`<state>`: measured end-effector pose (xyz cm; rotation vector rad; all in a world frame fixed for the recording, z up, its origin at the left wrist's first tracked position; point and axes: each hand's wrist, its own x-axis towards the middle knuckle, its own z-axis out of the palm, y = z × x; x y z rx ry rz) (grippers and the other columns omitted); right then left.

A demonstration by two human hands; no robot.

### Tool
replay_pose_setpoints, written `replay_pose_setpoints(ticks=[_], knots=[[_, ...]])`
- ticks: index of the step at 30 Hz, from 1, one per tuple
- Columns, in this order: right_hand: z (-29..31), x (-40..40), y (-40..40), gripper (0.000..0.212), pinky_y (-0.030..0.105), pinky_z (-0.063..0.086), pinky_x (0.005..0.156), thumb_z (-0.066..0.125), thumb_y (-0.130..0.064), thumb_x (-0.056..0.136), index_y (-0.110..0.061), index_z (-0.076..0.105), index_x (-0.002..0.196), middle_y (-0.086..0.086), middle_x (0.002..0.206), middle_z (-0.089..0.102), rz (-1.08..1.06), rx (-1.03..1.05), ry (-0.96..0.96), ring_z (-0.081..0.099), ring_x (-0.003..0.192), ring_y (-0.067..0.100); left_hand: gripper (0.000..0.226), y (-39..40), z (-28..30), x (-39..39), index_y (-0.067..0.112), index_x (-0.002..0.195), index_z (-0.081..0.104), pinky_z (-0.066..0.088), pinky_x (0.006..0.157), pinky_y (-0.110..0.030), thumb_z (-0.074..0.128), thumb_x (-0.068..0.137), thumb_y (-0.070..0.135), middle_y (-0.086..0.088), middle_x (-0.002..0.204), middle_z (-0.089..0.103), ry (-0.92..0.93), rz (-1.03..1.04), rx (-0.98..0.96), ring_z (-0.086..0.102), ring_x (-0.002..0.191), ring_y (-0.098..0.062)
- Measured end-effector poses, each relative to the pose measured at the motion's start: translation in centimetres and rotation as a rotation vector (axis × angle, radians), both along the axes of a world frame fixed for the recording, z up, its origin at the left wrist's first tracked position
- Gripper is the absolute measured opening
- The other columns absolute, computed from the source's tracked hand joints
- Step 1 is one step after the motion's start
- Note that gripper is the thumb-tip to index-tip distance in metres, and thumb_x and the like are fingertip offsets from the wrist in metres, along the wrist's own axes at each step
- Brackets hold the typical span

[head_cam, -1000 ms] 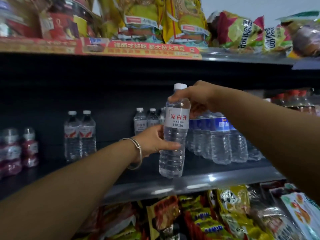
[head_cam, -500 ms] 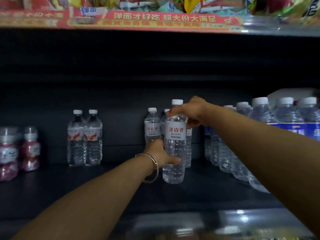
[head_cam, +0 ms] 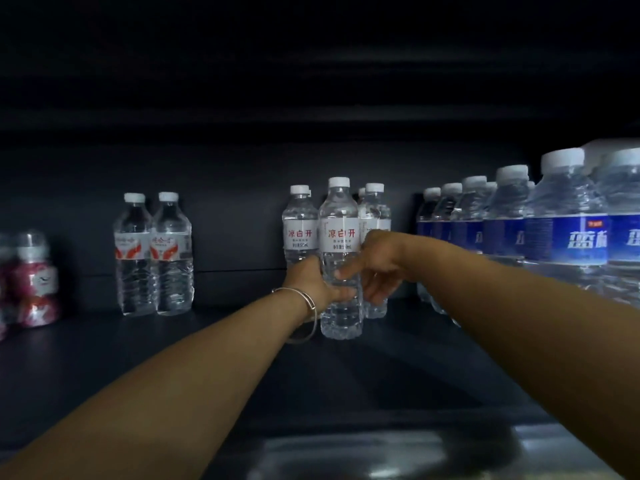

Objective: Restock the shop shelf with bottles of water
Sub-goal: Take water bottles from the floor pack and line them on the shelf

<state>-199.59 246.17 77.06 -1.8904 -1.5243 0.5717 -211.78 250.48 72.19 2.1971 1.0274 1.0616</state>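
A clear water bottle [head_cam: 339, 237] with a white cap and a white label with red characters stands upright on the dark shelf [head_cam: 173, 358], in front of several matching bottles [head_cam: 300, 223]. My left hand [head_cam: 311, 282], a silver bangle on its wrist, grips the bottle's lower body. My right hand [head_cam: 377, 265] hovers just right of the bottle with relaxed fingers, one fingertip touching its side.
Two water bottles with red-patterned labels [head_cam: 154, 254] stand to the left. Small pink bottles [head_cam: 33, 282] sit at the far left. A row of blue-labelled water bottles [head_cam: 561, 233] fills the right side. The shelf's metal front edge [head_cam: 381, 452] runs below.
The bottle went deeper into the shelf and now stands on it. My right hand left the bottle's neck and dropped beside its middle, fingers loosened. The camera moved closer.
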Motion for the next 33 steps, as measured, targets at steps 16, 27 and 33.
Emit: replay_pose_setpoints(ticks=[16,27,33], knots=[[-1.3,-0.8,2.8,0.041,0.036,0.058,0.062,0.076,-0.01,0.076,0.003,0.052,0.107,0.023,0.109,0.062,-0.153,0.181,0.061,0.068,0.086,0.038,0.043,2.3,-0.7,0.3,0.016,0.122,0.047,0.035,0.106,-0.041,0.062,0.084,0.03,-0.014,0.133,0.019,0.426,0.307,0.1,0.033,0.119,-0.036],[-1.6,-0.5,3.7,0.049,0.03,0.057,0.058,0.079,-0.023,0.073,0.0,0.051,0.105,0.021,0.108,0.064,-0.215,0.219,-0.069,0.071,0.077,0.03,0.048,3.9,-0.8,0.6,0.015,0.124,0.048,0.037,0.107,-0.037,0.068,0.08,0.015,-0.018,0.141,0.012,0.491,0.308,0.126,0.045,0.119,-0.037],[-1.7,0.4,4.2,0.048,0.04,0.06,0.069,0.078,-0.035,0.073,0.002,0.053,0.092,0.02,0.088,0.069,-0.187,0.167,-0.191,0.07,0.07,0.029,0.087,4.2,-0.4,1.8,0.013,0.143,0.027,0.035,0.108,-0.042,0.071,0.076,0.046,-0.028,0.148,-0.003,0.605,0.353,0.116,0.039,0.126,-0.042]])
